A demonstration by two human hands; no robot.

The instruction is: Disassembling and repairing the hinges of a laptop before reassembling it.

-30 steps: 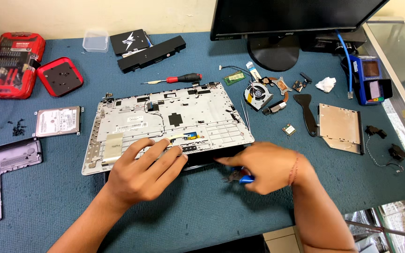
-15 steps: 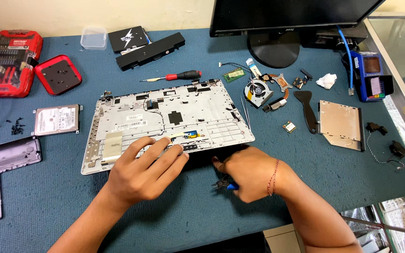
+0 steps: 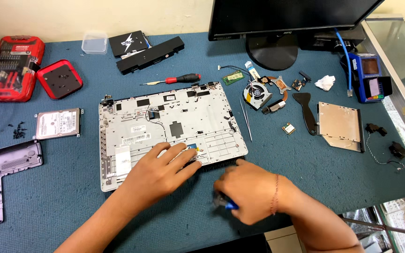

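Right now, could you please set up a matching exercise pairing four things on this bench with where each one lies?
Things:
1. screwdriver
2. hard drive
3. tweezers
4. left hand

Places:
A. left of the laptop shell, near loose black screws
B. resting on the shell's near edge
C. just behind the shell's far edge
D. beside the shell's right edge

Pairs: 1-C, 2-A, 3-D, 4-B

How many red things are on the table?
3: a big red plastic tool case far left, its square red lid beside it, and a red-handled screwdriver above the laptop shell.
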